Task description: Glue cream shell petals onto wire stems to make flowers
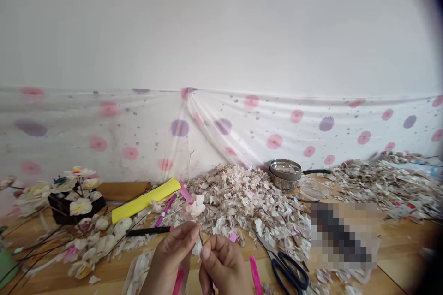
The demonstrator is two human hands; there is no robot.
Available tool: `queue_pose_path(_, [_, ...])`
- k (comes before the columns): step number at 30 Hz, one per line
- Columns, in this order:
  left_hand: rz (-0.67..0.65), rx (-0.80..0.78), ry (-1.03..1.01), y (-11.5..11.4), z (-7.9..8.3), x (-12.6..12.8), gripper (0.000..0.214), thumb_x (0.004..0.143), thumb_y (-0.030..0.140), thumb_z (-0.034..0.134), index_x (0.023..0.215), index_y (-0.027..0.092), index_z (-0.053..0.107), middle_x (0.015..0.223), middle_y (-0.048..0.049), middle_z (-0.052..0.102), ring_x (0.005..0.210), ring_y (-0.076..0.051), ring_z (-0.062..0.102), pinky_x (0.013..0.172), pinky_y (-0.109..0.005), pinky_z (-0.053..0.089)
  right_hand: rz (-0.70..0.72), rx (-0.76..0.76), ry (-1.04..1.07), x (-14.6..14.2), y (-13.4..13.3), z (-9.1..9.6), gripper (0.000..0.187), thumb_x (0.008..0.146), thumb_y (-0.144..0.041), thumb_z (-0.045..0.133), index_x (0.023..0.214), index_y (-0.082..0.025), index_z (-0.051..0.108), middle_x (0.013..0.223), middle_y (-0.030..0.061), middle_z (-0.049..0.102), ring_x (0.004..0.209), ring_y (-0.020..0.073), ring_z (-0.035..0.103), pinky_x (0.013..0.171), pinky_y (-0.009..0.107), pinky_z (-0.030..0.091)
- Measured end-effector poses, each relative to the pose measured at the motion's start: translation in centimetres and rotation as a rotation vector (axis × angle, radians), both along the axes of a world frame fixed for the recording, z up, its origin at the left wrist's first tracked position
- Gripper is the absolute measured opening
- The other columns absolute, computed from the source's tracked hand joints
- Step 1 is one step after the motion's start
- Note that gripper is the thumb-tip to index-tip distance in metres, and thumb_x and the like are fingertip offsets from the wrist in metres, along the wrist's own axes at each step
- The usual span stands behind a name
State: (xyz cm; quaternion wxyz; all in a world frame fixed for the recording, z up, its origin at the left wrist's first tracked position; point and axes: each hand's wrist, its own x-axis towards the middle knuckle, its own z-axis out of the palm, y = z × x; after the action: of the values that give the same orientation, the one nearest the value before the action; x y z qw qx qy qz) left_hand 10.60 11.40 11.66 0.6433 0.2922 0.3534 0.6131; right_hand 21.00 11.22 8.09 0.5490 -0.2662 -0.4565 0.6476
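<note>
My left hand (175, 253) and my right hand (223, 265) meet low in the middle of the view, fingertips pinched together on a thin dark wire stem (201, 238). Pink strips show under both hands (255, 275). Just beyond the fingertips lies a cream paper flower (196, 206) at the edge of a big heap of pale flaky scraps (242, 200). A pink pen (165, 210) and a black pen (148, 231) lie to the left of the hands.
Black-handled scissors (284, 262) lie to the right of my hands. A yellow foam roll (145, 200), a dark pot of cream flowers (74, 198), stacked steel bowls (284, 174) and a second scrap heap (377, 184) sit on the wooden table (398, 249).
</note>
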Motion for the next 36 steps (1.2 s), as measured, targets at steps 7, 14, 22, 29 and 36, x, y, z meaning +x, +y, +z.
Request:
queue_pose_path(7, [0.045,-0.045,-0.003,-0.5,1.2,0.6,0.037,0.036,0.034,0.094,0.062,0.017,0.073,0.057,0.0011,0.059,0.06,-0.011,0.051,0.056,-0.018,0.046,-0.002,0.017,0.017,-0.2,-0.1,-0.3,0.047,0.077,-0.062,0.064,0.068,-0.019,0.047,0.039,-0.0081,0.044,0.033,0.0041,0.028,0.038,0.018,0.02])
queue_pose_path(14, [0.081,-0.093,0.002,-0.4,1.3,0.7,0.041,0.031,0.032,0.095,0.062,0.016,0.073,0.063,-0.0007,0.063,0.066,-0.013,0.055,0.061,-0.018,0.048,-0.026,-0.034,0.069,-0.2,-1.0,0.7,0.046,0.077,-0.059,0.066,0.064,-0.018,0.049,0.038,-0.0082,0.042,0.033,0.0032,0.025,0.038,0.019,0.016])
queue_pose_path(22, [0.012,-0.094,-0.043,-0.6,0.8,0.8,0.035,0.039,0.028,0.093,0.066,0.015,0.073,0.066,-0.0015,0.063,0.066,-0.011,0.054,0.062,-0.017,0.049,0.02,-0.052,0.168,-0.9,-0.5,0.4,0.05,0.071,-0.062,0.066,0.054,-0.019,0.047,0.029,-0.0094,0.034,0.025,0.0027,0.019,0.032,0.02,0.009])
queue_pose_path(29, [-0.046,-0.149,-0.119,-0.4,1.0,0.9,0.035,0.039,0.023,0.093,0.066,0.014,0.074,0.064,-0.0018,0.064,0.059,-0.01,0.054,0.057,-0.016,0.048,0.227,-0.202,0.284,-0.1,-0.7,2.2,0.045,0.057,-0.054,0.079,0.06,-0.02,0.049,0.03,-0.0126,0.034,0.026,0.0033,0.018,0.03,0.02,0.016])
queue_pose_path(36, [-0.014,-0.154,-0.17,-0.7,1.0,1.0,0.034,0.044,0.025,0.092,0.072,0.015,0.075,0.069,-0.002,0.066,0.065,-0.012,0.058,0.061,-0.018,0.05,0.235,-0.172,0.282,-0.4,-0.7,2.0,0.046,0.061,-0.056,0.075,0.057,-0.021,0.046,0.03,-0.0123,0.032,0.025,0.0026,0.017,0.03,0.021,0.014])
